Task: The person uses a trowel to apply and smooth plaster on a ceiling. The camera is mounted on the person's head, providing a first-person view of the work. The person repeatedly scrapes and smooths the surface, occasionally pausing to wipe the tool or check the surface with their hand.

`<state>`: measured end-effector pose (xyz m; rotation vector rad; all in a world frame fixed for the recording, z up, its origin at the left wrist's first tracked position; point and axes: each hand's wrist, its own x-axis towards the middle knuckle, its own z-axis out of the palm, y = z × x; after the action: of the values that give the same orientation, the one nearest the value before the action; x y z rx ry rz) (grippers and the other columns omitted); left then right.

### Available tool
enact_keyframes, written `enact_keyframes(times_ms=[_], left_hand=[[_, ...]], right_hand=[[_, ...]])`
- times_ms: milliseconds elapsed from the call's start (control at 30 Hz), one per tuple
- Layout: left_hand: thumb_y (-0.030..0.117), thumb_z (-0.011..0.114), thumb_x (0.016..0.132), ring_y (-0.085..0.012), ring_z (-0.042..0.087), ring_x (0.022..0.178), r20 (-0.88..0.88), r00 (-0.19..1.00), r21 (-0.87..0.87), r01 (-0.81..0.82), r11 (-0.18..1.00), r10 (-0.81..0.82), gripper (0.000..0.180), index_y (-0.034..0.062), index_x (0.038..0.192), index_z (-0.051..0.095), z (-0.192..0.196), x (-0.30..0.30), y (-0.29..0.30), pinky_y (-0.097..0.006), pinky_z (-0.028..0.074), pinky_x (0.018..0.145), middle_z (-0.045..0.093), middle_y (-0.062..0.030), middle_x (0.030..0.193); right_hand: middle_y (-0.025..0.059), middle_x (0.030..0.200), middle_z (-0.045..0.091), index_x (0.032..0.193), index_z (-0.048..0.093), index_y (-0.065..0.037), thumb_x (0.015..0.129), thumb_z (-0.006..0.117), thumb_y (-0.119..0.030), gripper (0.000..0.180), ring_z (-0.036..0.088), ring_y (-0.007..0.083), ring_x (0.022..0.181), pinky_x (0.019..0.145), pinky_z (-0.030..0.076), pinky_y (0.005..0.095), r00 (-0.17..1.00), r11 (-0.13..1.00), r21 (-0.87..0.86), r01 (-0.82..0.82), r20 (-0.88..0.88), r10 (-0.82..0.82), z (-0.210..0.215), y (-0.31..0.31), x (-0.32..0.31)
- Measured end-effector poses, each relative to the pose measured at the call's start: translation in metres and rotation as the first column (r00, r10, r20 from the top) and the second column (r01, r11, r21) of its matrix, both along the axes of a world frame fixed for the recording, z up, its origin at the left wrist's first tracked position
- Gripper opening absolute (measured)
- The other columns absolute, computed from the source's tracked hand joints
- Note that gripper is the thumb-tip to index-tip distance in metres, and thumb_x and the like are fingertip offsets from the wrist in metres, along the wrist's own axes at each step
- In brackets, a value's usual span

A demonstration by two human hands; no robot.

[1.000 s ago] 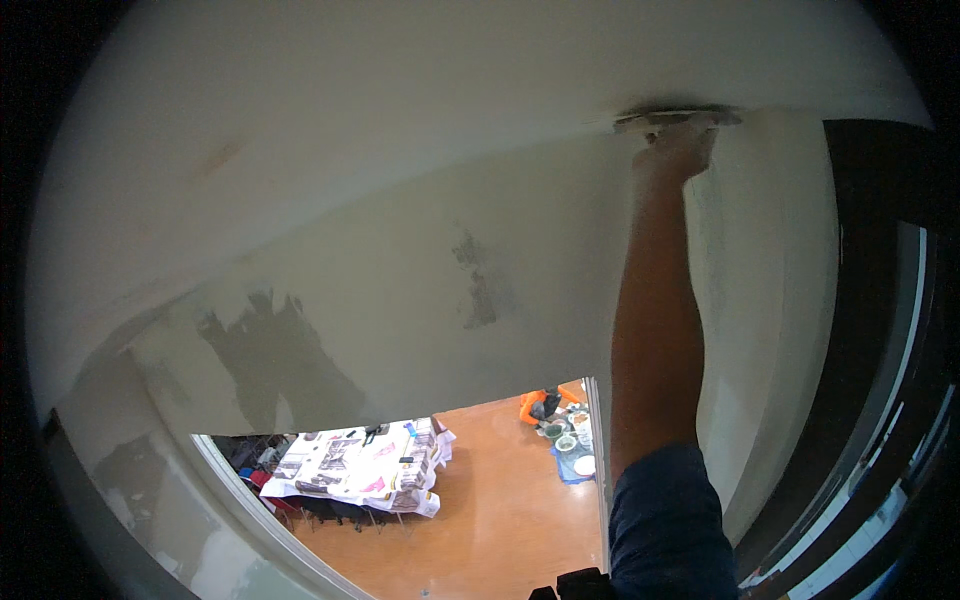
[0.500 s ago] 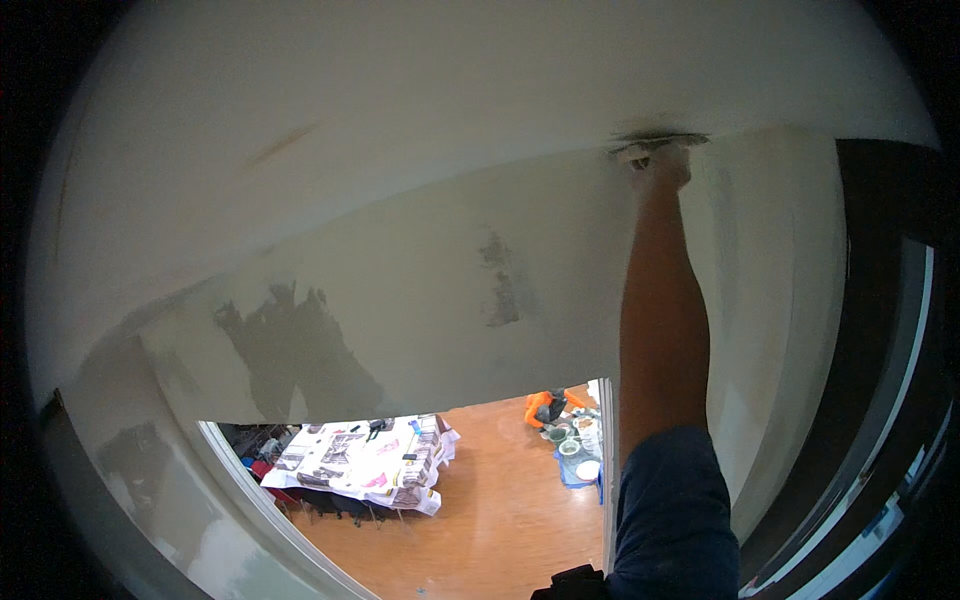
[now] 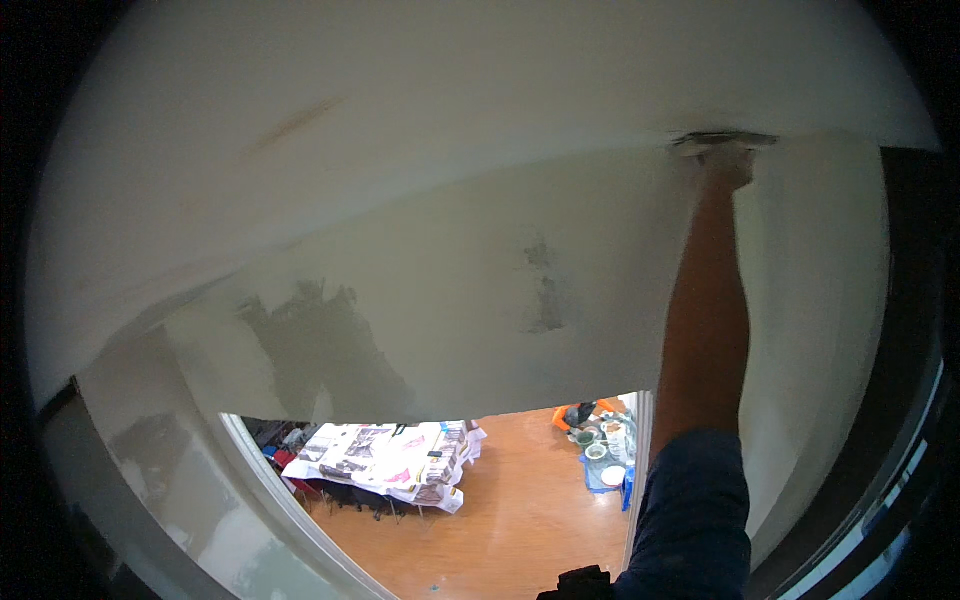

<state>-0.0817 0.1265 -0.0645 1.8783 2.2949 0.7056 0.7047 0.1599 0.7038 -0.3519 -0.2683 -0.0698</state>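
Wall [image 3: 430, 300]: pale plaster with darker damp patches, filling most of the view, meeting the ceiling [image 3: 400, 110] above.
Floor [image 3: 520, 510]: orange wood far below, with a covered counter [image 3: 385, 465] and buckets [image 3: 598, 445].
Right hand [image 3: 728, 165]: arm raised full stretch, grip closed on the trowel [image 3: 722, 140].
Trowel: flat blade directly above the hand at the wall-ceiling corner, long axis left to right.
Left hand: out of view.
Change: the view has swung, so hand and trowel sit further right than half a second ago.
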Motion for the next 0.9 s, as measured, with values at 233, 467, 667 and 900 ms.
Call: enact_keyframes(times_ms=[233, 467, 667, 900], left_hand=[[0.025, 0.057, 0.09, -0.0351, 0.057, 0.088, 0.203, 0.977, 0.034, 0.062, 0.998, -0.067, 0.084, 0.0168, 0.156, 0.007, -0.002, 0.011, 0.013, -0.044, 0.042, 0.089, 0.065, -0.0243, 0.094], [0.041, 0.047, 0.096, -0.0333, 0.057, 0.095, 0.318, 0.943, -0.036, -0.095, 0.995, 0.102, 0.066, 0.0275, 0.154, 0.019, -0.007, 0.019, -0.005, -0.043, 0.043, 0.091, 0.06, -0.0267, 0.101], [0.038, 0.048, 0.095, -0.0351, 0.056, 0.097, 0.168, 0.985, 0.03, -0.029, 0.999, 0.024, 0.068, 0.0268, 0.154, 0.016, -0.001, 0.014, 0.027, -0.045, 0.041, 0.092, 0.06, -0.0272, 0.101], [0.031, 0.051, 0.093, -0.0381, 0.054, 0.099, 0.079, 0.994, 0.05, -0.077, 0.996, 0.073, 0.075, 0.0235, 0.155, 0.01, -0.023, -0.001, 0.006, -0.047, 0.039, 0.093, 0.062, -0.0275, 0.1]], right_hand=[[0.0129, 0.135, 0.053, 0.14, 0.043, -0.009, 0.094, 0.061, -0.032, 0.055, 0.054, 0.0282, 0.121, 0.1, 0.047, 0.0401, 0.981, 0.981, 0.027, 0.192, 0.038, -0.193, -0.011, 0.062, -0.005], [0.0117, 0.144, 0.046, 0.146, 0.036, -0.009, 0.095, 0.06, -0.036, 0.063, 0.049, 0.0281, 0.128, 0.103, 0.044, 0.0395, 0.994, 0.988, 0.108, -0.11, 0.028, 0.108, -0.001, 0.026, 0.005], [0.0155, 0.14, 0.046, 0.146, 0.032, -0.004, 0.1, 0.051, -0.034, 0.058, 0.05, 0.0338, 0.124, 0.102, 0.046, 0.0468, 0.975, 0.989, -0.132, 0.071, 0.218, -0.041, -0.035, 0.048, 0.065], [0.0157, 0.143, 0.042, 0.147, 0.031, -0.004, 0.1, 0.05, -0.033, 0.058, 0.05, 0.032, 0.123, 0.102, 0.046, 0.0466, 0.941, 0.915, 0.222, -0.337, 0.064, 0.332, -0.022, 0.0, -0.014]])
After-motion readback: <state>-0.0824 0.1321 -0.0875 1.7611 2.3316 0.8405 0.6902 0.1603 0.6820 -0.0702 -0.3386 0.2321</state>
